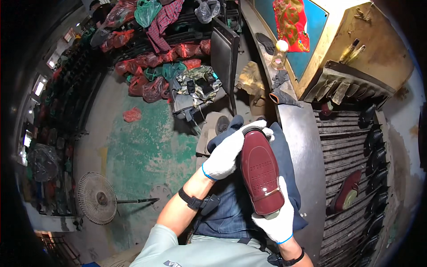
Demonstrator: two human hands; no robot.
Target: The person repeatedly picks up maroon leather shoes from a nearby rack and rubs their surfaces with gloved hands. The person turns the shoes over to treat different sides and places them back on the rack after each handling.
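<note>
A glossy dark red shoe [261, 167] with rows of small perforations and a strap across it lies over my lap, its rounded end pointing away from me. My left hand [227, 153], in a white knitted glove with a blue cuff, wraps round the far end from the left. My right hand [280, 218], gloved the same way, grips the near end from below and the right. Its fingers are partly hidden under the shoe. A dark edge runs along the shoe's left side.
At my right a metal bench [302, 155] borders a slatted rack [342, 151] with another dark red shoe [347, 191] and several black shoes [378, 160]. A standing fan [97, 198] is at left. Ahead are a chair [222, 58], clothing [198, 84] and red plastic bags [153, 89].
</note>
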